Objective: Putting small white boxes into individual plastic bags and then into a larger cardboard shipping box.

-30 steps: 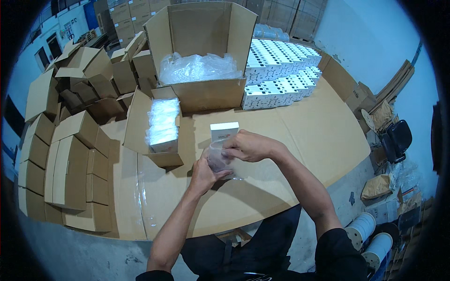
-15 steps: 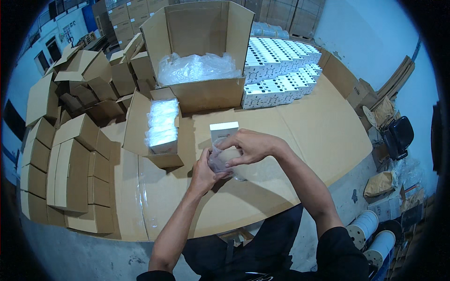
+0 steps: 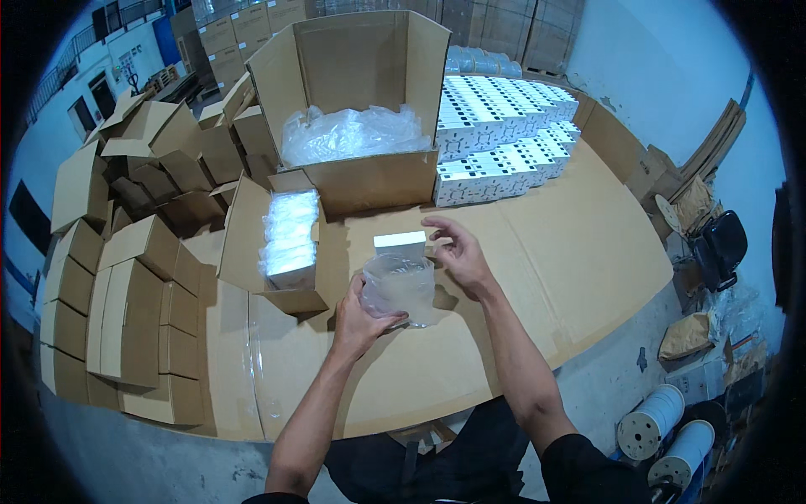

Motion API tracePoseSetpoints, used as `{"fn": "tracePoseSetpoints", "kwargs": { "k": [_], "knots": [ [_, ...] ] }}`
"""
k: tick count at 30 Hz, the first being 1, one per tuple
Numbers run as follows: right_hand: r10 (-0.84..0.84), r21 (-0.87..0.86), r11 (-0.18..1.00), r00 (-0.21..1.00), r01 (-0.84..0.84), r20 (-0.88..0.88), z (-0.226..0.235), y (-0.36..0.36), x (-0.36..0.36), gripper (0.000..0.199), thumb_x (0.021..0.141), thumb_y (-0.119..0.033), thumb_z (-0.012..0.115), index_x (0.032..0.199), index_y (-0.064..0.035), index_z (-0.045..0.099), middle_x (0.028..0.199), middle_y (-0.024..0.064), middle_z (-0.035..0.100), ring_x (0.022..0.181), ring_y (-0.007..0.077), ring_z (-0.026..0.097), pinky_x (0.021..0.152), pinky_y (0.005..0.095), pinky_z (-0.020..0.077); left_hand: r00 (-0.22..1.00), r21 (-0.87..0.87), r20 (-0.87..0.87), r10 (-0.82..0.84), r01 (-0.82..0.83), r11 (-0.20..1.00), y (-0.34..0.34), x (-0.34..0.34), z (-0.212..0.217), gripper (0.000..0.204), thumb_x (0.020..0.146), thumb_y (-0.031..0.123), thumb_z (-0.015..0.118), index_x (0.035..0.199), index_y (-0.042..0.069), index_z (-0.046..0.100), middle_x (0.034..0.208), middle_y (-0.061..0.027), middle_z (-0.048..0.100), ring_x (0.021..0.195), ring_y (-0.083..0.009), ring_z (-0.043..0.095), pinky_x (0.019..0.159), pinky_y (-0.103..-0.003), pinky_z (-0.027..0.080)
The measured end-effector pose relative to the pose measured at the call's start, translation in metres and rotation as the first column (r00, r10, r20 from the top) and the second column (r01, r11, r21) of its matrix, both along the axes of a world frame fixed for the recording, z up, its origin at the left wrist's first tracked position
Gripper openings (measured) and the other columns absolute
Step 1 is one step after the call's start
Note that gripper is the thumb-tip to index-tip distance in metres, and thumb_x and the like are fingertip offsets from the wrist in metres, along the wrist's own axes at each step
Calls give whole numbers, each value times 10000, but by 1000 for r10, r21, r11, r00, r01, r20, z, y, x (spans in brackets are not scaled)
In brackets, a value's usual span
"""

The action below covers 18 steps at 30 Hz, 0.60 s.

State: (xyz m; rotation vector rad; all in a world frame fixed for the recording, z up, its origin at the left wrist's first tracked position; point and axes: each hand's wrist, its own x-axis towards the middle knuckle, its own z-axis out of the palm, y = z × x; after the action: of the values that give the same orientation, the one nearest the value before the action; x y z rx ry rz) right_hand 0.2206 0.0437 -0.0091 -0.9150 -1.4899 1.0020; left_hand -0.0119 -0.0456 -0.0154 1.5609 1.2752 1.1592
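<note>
The left hand (image 3: 363,321) is clamped on a clear plastic bag (image 3: 398,290), thumb along its lower edge and fingers at its left side, above the cardboard-covered worktop (image 3: 579,260). The right hand (image 3: 457,256) is empty, its fingers apart, just beside the right end of a small white carton (image 3: 400,242); whether they touch is hard to tell. The carton is on the worktop just beyond the bag, which hides its lower part. To the left, a narrow open cardboard box (image 3: 295,301) holds a row of plastic-wrapped white cartons (image 3: 290,228). Behind stands a large open cardboard box (image 3: 378,183) with crumpled clear plastic (image 3: 353,134), beside stacked white cartons (image 3: 478,181).
</note>
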Motion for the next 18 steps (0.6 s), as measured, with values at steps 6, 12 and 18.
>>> {"fn": "tracePoseSetpoints", "kwargs": {
  "k": [6, 12, 18],
  "knots": [
    [35, -51, 998, 993, -29, 113, -6, -9, -13, 468, 878, 49, 674, 1324, -85, 625, 1123, 49, 627, 846, 102, 597, 710, 219, 502, 999, -1, -43, 23, -23, 1000, 2, 0, 4, 804, 624, 166, 962, 1273, 19, 512, 1169, -137, 680, 1076, -240, 670, 943, -382, 544],
    [-150, 106, 984, 985, 141, 81, -9, -4, -15, 357, 888, 36, 697, 1236, -36, 665, 1015, 61, 661, 827, 86, 625, 657, 239, 538, 996, -57, -93, -6, 1, 998, 3, -5, 3, 808, 630, 159, 959, 1282, 10, 506, 1173, -147, 674, 1077, -244, 668, 939, -382, 548],
    [-204, -72, 979, 916, 191, -346, -5, -6, -12, 302, 917, 29, 678, 1160, -17, 505, 1009, 76, 602, 924, 144, 660, 722, 291, 638, 993, -98, 89, -83, 91, 991, 5, -10, 0, 823, 642, 163, 955, 1307, -3, 500, 1187, -157, 671, 1085, -249, 667, 949, -376, 547]
  ]
}}
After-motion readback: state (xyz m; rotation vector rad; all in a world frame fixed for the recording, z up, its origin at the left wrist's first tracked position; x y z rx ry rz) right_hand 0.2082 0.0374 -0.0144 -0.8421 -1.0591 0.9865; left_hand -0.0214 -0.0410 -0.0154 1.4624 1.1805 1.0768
